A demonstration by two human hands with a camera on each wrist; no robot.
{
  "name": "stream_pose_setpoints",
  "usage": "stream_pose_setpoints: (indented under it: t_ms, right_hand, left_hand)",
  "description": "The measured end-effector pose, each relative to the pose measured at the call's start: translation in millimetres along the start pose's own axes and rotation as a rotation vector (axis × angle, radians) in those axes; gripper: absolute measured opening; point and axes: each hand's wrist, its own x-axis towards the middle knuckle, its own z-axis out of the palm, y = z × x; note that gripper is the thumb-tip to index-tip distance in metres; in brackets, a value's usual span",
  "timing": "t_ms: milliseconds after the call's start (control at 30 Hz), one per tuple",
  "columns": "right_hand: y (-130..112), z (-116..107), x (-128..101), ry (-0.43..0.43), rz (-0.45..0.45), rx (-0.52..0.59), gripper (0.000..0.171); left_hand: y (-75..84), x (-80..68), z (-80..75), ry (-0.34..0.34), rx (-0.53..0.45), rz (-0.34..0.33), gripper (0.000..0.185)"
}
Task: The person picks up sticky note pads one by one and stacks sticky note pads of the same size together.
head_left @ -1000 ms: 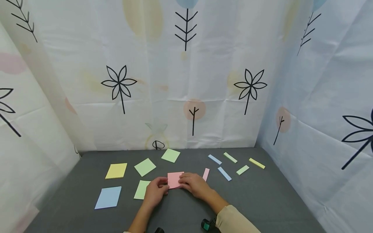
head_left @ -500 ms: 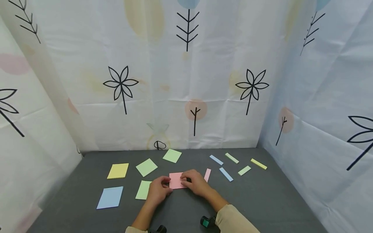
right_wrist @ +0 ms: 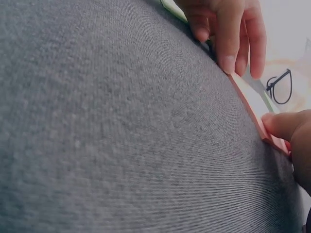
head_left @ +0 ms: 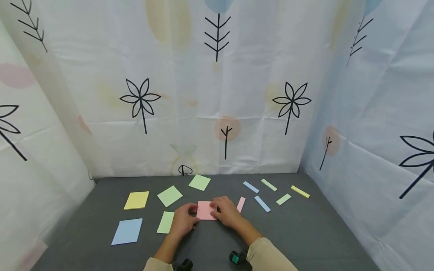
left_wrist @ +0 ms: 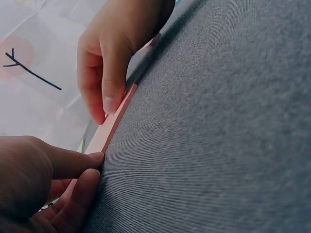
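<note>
A: Where is the square pink sticky-note pad [head_left: 206, 210]?

B: It lies flat on the dark grey felt table top [head_left: 305, 233], near the middle, between the two hands. The left hand [head_left: 183, 221] sits at its 8 o'clock, the right hand [head_left: 227, 212] at its 3 o'clock.

A: Grip?

B: The left hand's thumb and forefinger pinch the pad's near-left corner; the left wrist view shows both fingertips [left_wrist: 92, 165] on the edge. The right hand's fingers are curled, with the thumb tip [right_wrist: 277, 127] pressed against the pad's near-right corner. Both hands hold the pad narrowly, at its edges.

A: Surroundings?

B: A pale green square note [head_left: 165, 222] lies just beside the left hand at 9 o'clock. A narrow pink strip [head_left: 240, 204] lies at 2 o'clock from the right hand. A blue square note [head_left: 127, 231] and a yellow square note [head_left: 136, 200] lie well apart, far left.
</note>
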Motion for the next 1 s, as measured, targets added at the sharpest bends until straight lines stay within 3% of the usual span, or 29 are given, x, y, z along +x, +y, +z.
stream_pose_setpoints:
  t_ms: [300, 733, 1000]
  right_hand:
    - [-12.6, -4.2, -8.3, 0.029, 0.098, -0.071, 0.019]
    - [-25.3, -16.0, -31.1, 0.016, 0.064, -0.166, 0.021]
    - [-34.8, -16.8, -43.3, 0.025, 0.014, -0.234, 0.018]
  left_hand:
    - [-3.5, 15.7, -0.4, 0.07, 0.223, 0.066, 0.03]
    - [-3.2, 22.4, 0.1, 0.099, 0.218, 0.053, 0.028]
    - [-3.3, 11.6, 0.4, 0.095, 0.203, 0.106, 0.03]
